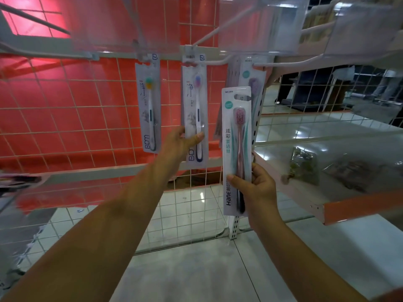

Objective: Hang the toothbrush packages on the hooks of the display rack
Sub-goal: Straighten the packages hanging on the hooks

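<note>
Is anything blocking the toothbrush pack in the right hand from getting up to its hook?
Nothing blocks it. The right hand holds the pink toothbrush package below the right hook, where a purple toothbrush package already hangs.

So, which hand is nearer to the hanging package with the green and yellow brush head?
Left. The left hand pinches the neighbouring middle package, just right of the green-headed package. The right hand holds the pink-headed package farther right.

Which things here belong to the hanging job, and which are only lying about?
Job:
- pink toothbrush pack, held by right hand
- middle hung pack, gripped by left hand
- left hung pack
- purple hung pack
- hooks

Lying about:
- clear bags on the shelf
- clear tag holders above
</note>
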A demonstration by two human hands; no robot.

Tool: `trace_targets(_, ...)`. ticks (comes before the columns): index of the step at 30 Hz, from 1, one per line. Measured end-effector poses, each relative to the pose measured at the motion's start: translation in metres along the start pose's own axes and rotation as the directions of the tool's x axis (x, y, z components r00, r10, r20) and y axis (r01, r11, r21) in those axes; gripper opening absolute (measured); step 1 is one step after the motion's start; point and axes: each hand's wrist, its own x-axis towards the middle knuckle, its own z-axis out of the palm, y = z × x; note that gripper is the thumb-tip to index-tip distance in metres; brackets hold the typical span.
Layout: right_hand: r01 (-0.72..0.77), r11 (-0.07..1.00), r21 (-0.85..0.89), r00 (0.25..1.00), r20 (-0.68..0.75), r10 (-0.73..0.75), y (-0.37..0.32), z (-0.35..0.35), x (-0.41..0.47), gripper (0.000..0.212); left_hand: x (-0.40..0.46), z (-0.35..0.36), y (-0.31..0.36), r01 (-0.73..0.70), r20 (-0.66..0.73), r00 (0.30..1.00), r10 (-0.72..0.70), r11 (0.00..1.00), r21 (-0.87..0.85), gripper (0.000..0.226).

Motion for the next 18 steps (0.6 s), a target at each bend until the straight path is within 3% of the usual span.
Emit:
trace_targets(2,0.004,1.000,0.006,1.000,-0.009,-0.004,-0.001,-0.002,0.003,0.030,0.007,0.003,-0.001,0.019,0.009,1.000,-0.019,1.000,0.000,0.019)
trace_targets(6,-0.006,1.000,0.010,1.000,-0.002,0.006,0.002,-0.004,0.005,0.029,0.019,0.001,-0.007,0.064,-0.057,0.996,-0.063,0.998,0.020,0.039)
trace_targets(11,-0.051,0.999,-0.018,0.998,0.026,0.052,0.015,-0.002,0.000,0.026,0.009,-0.009,-0.036,0.313,0.018,0.947,-0.322,0.932,0.184,0.039)
trace_targets(16,-0.067,0.998,0.009,0.997,0.047,0.067,0.019,-0.001,-0.004,0.032,-0.018,-0.027,-0.086,0.298,0.080,0.931,-0.356,0.869,0.394,0.015)
trace_targets(18,-0.071,0.997,0.012,0.996,0.057,0.070,0.017,0.000,-0.006,0.032,-0.023,-0.031,-0.099,0.200,0.075,0.956,-0.285,0.814,0.546,0.013)
